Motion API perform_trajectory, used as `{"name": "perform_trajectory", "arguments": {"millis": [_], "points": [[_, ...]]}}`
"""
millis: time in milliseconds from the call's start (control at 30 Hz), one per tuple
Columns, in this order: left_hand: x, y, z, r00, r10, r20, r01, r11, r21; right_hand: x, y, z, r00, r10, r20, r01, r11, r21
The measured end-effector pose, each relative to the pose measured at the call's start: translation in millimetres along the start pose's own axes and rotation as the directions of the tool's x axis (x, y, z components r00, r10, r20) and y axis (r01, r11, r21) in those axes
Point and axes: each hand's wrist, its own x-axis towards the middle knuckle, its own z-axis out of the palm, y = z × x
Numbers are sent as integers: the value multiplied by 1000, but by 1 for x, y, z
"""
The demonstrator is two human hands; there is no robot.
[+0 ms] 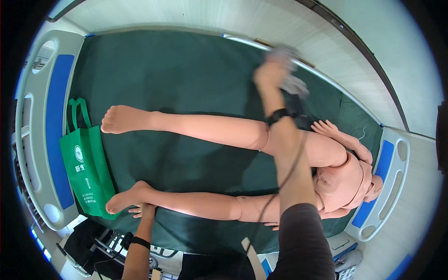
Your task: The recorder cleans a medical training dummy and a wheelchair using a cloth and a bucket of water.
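Observation:
A life-size nursing manikin (210,129) lies on its back on a green mattress (210,70), legs spread, head at the right. My left hand (143,210) rests on the mattress against the ankle of the nearer leg, fingers spread, partly beneath the ankle. My right hand (273,71), blurred by motion, reaches over the manikin's thigh to the far edge of the mattress. A crumpled grey cloth (294,84) is in it. Black bands circle both wrists, and a dark cable runs along my right forearm.
Bed end boards with blue panels stand at left (61,133) and right (372,182). A green tote bag (87,168) bearing writing lies by the left board. A metal rail (245,40) and pale wall border the far side. A black chair (87,241) stands at lower left.

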Motion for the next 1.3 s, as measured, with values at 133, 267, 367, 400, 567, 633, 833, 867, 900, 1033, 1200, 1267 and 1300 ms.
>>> {"name": "perform_trajectory", "arguments": {"millis": [133,267,367,400,567,633,833,867,900,1033,1200,1267,1300], "points": [[-23,4,-12,974,228,-7,-211,909,359,-5,-23,-33,789,332,517,-390,921,3],[-52,18,-4,909,402,-111,-326,850,414,-22,14,-72,884,143,446,-172,985,24],[-51,22,-21,919,383,93,-393,908,144,-52,60,-157,820,335,464,-348,936,-61],[-49,23,-26,842,416,343,-387,909,-153,-56,66,-179,790,401,463,-401,910,-104],[-5,-12,-2,829,446,338,-434,894,-115,38,24,-29,535,725,434,-696,670,-261],[-36,9,-4,921,314,233,-339,938,77,76,9,13,395,838,377,-772,525,-359],[-63,30,-53,985,27,169,-42,996,84,74,-106,119,751,-175,637,-38,951,306],[-57,17,-55,986,90,142,-99,993,57,71,-100,108,830,-128,544,-34,960,278],[-50,8,-55,977,171,129,-176,984,24,75,-64,89,904,-201,377,153,976,154],[33,-10,-112,990,142,-23,-143,988,-55,81,23,33,640,754,149,-596,609,-524],[39,11,-118,974,-1,225,-14,998,63,150,-29,139,677,615,404,-427,776,-465],[40,9,-122,969,-2,248,-13,998,57,156,-76,174,687,235,687,-184,972,-148],[40,12,-121,964,4,267,-18,999,50,152,-98,186,543,146,827,-204,978,-39]]}}
